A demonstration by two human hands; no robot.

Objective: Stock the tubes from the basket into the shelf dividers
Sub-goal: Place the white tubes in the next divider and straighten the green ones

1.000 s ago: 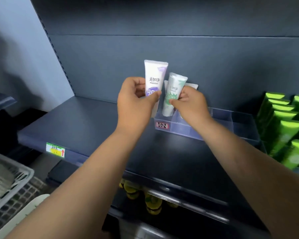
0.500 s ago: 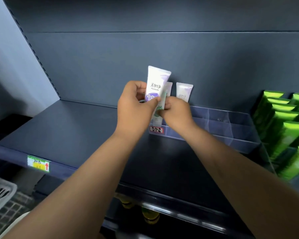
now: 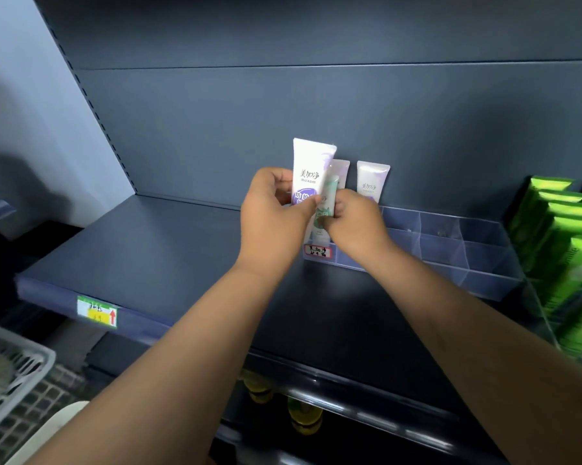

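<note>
Over shelf (image 3: 148,256): purple tube (image 3: 311,169) in left grip (image 3: 276,216), green tube (image 3: 329,198) in right grip (image 3: 356,224).

- The purple-banded tube (image 3: 311,169) in the left hand (image 3: 273,213) is white, with black lettering above a violet band.
- The green-printed tube (image 3: 326,209) pinched in the right hand (image 3: 356,223) reads to me as white with mint-green print (motif too blurred to name).
- Just beyond the right hand, a third tube (image 3: 372,179) is white, lilac at the top.
- Under both hands I see the shelf (image 3: 148,250), dark slate blue.
- Right of the right hand: clear dividers (image 3: 450,236), then bright green boxes (image 3: 558,236).
- Left of the left forearm, a price tag (image 3: 97,312): yellow, green, red arrow.
</note>
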